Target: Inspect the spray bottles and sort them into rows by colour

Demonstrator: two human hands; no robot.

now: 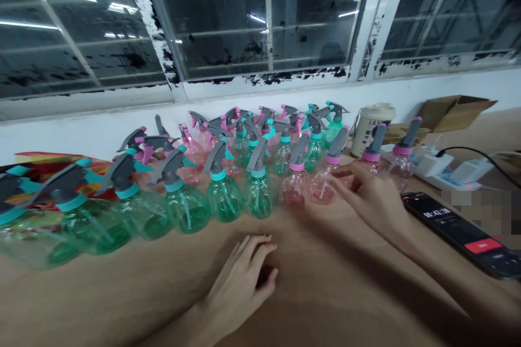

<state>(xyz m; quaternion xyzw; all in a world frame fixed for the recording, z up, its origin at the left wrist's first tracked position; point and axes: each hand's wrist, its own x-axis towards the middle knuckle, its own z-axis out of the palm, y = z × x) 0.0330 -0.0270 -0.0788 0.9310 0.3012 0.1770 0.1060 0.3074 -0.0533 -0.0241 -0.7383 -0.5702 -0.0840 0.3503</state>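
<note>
My left hand [244,282] hovers over or rests on the table, its fingers loosely bent and apart, with nothing in it. To the right, my right hand [372,198] reaches among the pink spray bottles. Its thumb and fingers are spread beside a pink spray bottle [323,187]; whether they touch it I cannot tell. Another pink spray bottle [293,187] stands just left of that one. Behind the right hand are two more, a pink-collared bottle [371,156] and the rightmost pink bottle [401,160]. A row of green spray bottles, including one green spray bottle [259,195], runs leftward.
More pink and green bottles crowd behind the front row. A phone [456,233] showing a timer lies at the right. Beyond stand a paper cup [368,127], an open cardboard box [451,111] and a power strip with chargers [451,179]. Windows [260,16] rise behind.
</note>
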